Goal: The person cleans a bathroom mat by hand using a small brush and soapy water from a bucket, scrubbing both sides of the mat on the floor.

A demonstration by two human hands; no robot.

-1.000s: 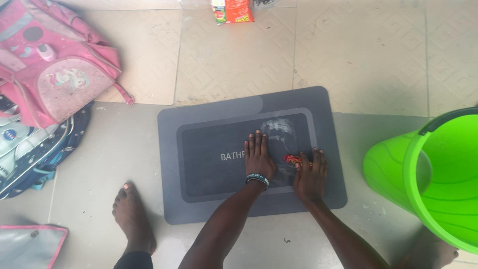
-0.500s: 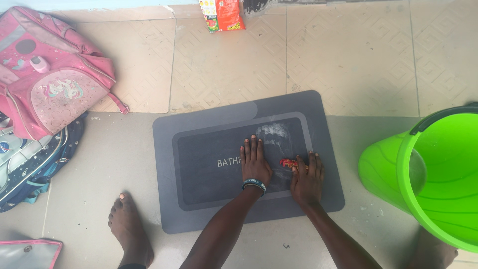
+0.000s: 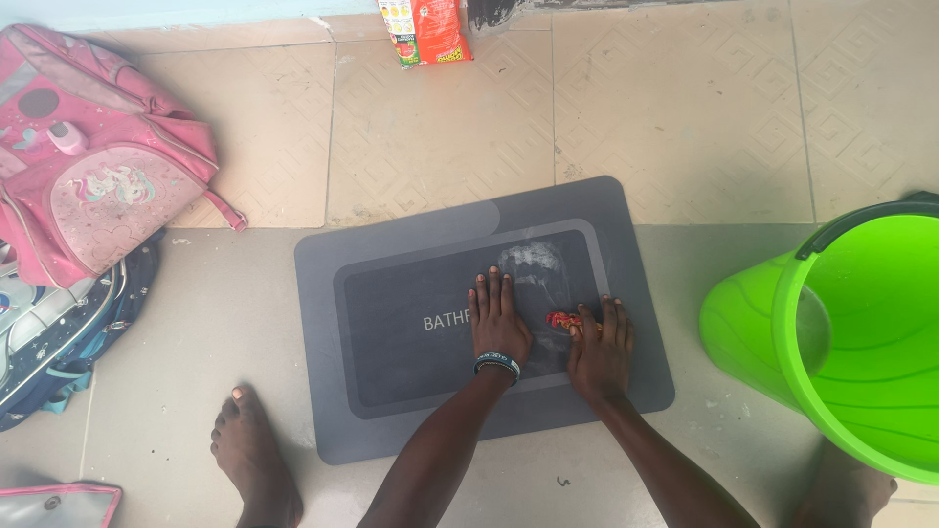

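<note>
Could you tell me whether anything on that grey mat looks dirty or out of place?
Yes: the grey mat carries a whitish smear beyond the left hand, standing out against the dark centre. The right hand presses a small red item there.

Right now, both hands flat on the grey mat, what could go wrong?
1. The green bucket leans tilted just beside the mat; a bump from the right arm might tip or roll it.
2. The right hand presses a small red thing at its fingertips; it could slip loose and smear the pale patch wider.
3. The left hand bears weight on the mat; on smooth tile the mat may slide.
</note>
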